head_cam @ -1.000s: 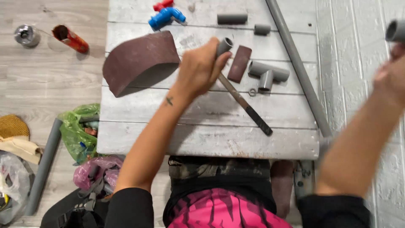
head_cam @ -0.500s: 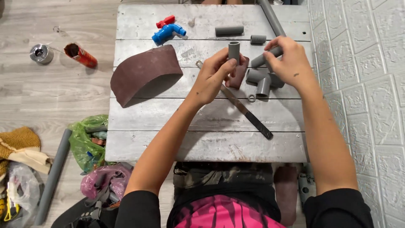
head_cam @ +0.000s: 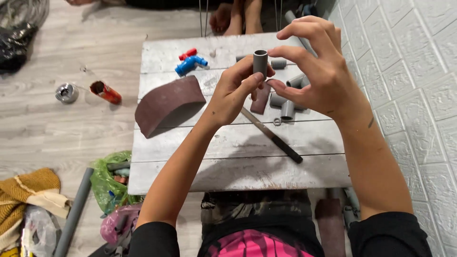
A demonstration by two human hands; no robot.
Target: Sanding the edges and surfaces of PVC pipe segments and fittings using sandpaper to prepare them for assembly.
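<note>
My left hand (head_cam: 233, 93) grips a short grey pipe piece (head_cam: 260, 63) upright, its open end facing up, raised above the white wooden table (head_cam: 228, 143). My right hand (head_cam: 319, 71) hovers right beside the pipe with fingers spread and curled, fingertips close to it but holding nothing. Below the hands on the table lie grey pipe fittings (head_cam: 284, 102), a small brown sandpaper piece (head_cam: 260, 102) and a long dark file (head_cam: 272, 137).
A curved brown sandpaper sheet (head_cam: 166, 102) and a blue and red valve (head_cam: 190, 62) lie on the table's left. On the floor are a red can (head_cam: 105, 92), a metal fitting (head_cam: 66, 92), a green bag (head_cam: 112, 183) and a grey pipe (head_cam: 74, 214). A white brick-pattern wall (head_cam: 419, 95) stands to the right. Another person's feet (head_cam: 235, 16) are beyond the table.
My left hand has lifted the grey pipe piece up off the table area. My right hand has left the fittings and come up beside the pipe.
</note>
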